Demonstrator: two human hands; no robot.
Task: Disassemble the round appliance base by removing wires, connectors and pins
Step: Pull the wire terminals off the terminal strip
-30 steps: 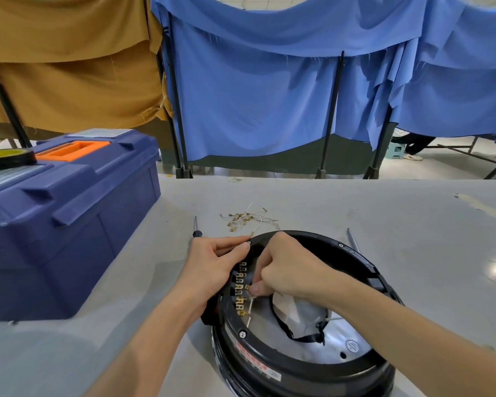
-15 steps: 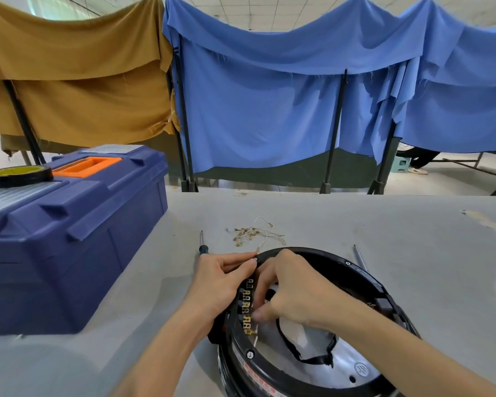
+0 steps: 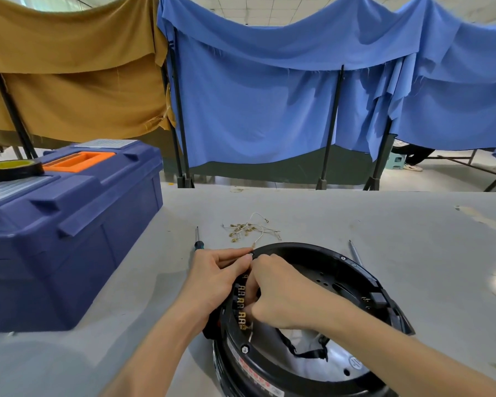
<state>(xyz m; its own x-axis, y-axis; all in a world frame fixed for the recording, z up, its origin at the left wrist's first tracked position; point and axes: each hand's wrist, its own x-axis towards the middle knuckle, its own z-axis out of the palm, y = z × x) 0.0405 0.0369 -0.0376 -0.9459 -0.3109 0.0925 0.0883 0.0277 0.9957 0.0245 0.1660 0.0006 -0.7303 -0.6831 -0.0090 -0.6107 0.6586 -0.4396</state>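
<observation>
A grey counter (image 3: pixel 398 242) carries a blue toolbox (image 3: pixel 69 242) at the left and the round appliance base (image 3: pixel 312 248) at the near centre. The base lies flat with its open side up, so it has no long axis of its own. Along its left inner rim a row of brass connectors (image 3: pixel 240 299) runs away from the person.

The left grip (image 3: pixel 212 279), a bare hand, wraps over the outer left rim and holds the base, its fingertips reaching the rim's far-left edge. The right grip (image 3: pixel 281 296) comes in from inside the ring, fingers curled tight and pinching at the connectors. Which piece sits between the fingertips is hidden. The connector row lies between the 2 grips, touching both.

A black strap (image 3: pixel 304 352) curls in the base's hollow. A roll of tape (image 3: pixel 9 169) sits on the toolbox. Just beyond the base lie 2 screwdrivers (image 3: pixel 196 242), shafts pointing away, and between them a small heap of loose wires (image 3: pixel 249 229).
</observation>
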